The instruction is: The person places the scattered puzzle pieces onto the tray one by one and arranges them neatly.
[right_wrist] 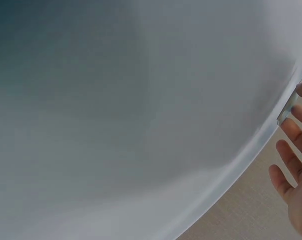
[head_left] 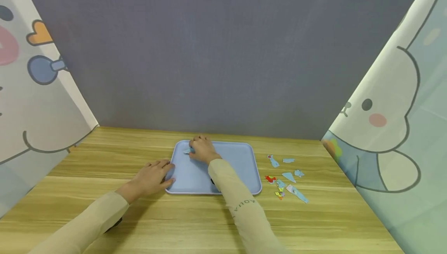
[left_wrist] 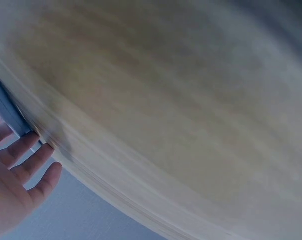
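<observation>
Tray: on the counter.
Right hand: pinching a light-blue piece at the tray's far left corner.
Left hand: fingers spread, touching the tray's left rim.
Loose pieces: scattered right of the tray.

Blocking the left rim of the tray with the left hand, its far-left part with the right hand, its near rim with the right sleeve. Leaving room over its right part. Meeting flat pieces just right of it.
</observation>
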{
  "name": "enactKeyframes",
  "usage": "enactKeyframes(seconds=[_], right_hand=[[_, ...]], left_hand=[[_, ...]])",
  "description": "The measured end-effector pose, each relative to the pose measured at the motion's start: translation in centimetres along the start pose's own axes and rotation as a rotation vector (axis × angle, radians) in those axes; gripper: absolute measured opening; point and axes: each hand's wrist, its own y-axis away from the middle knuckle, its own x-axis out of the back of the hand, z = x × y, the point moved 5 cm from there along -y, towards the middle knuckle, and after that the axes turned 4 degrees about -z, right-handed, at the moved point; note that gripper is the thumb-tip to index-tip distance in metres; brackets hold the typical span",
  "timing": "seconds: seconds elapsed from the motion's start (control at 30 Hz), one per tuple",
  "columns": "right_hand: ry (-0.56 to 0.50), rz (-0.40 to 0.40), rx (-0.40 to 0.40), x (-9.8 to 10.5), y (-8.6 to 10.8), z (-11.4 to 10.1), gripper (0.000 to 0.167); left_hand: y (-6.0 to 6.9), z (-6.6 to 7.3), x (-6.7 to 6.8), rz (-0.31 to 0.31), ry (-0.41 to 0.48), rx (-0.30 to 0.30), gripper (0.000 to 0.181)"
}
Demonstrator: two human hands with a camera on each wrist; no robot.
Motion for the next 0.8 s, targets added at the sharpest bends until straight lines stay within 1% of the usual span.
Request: enactKeyframes(seconds=[0.13,0.37,0.8], right_hand=[[0.002,0.001,-0.002,-0.14,0.01,-0.10,0.028],[0.021,0.000,0.013,0.11,0.09,-0.42,0.025],[0.027,-0.024,0.026,0.00,0.28,-0.50,0.026]], left_hand=[[-0.01,0.06,0.03,-0.009,-0.002,0.002,0.052],[-0.03,0.10,0.17,-0.007,0.002,0.005,0.051],[0.03,0.23,0.31,-0.019,0.018,0.016,0.051]])
